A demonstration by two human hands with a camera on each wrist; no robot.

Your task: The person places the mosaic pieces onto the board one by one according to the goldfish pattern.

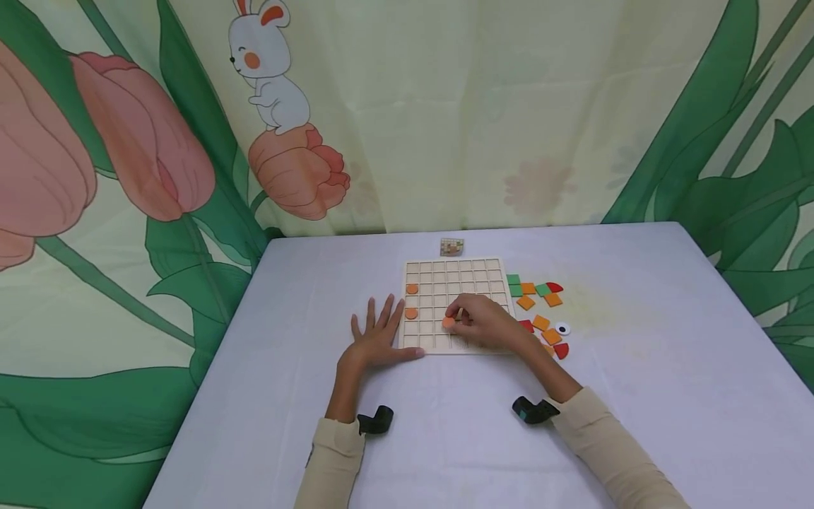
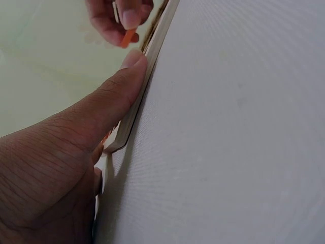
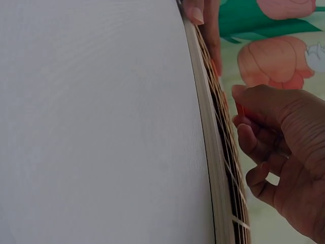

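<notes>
A pale wooden grid board (image 1: 439, 341) lies on the table, with two orange discs (image 1: 412, 313) in its left column. My left hand (image 1: 376, 343) is spread at the board's left front corner, its thumb along the front edge. Between thumb and fingertips my right hand (image 1: 486, 322) pinches another orange disc (image 1: 449, 322) over the front part of the grid. In the left wrist view this orange disc (image 2: 128, 38) appears edge-on, a little above the board's rim (image 2: 133, 114). The right wrist view shows the pinching fingers (image 3: 259, 101) close over the grid.
Right of the board lie loose flat pieces: green squares (image 1: 514, 285), orange squares (image 1: 526, 303), red quarter-rounds (image 1: 561, 350) and a white eye disc (image 1: 562, 329). Behind the board sits a small patterned picture card (image 1: 452, 247). A white cloth (image 1: 445, 438) covers the table.
</notes>
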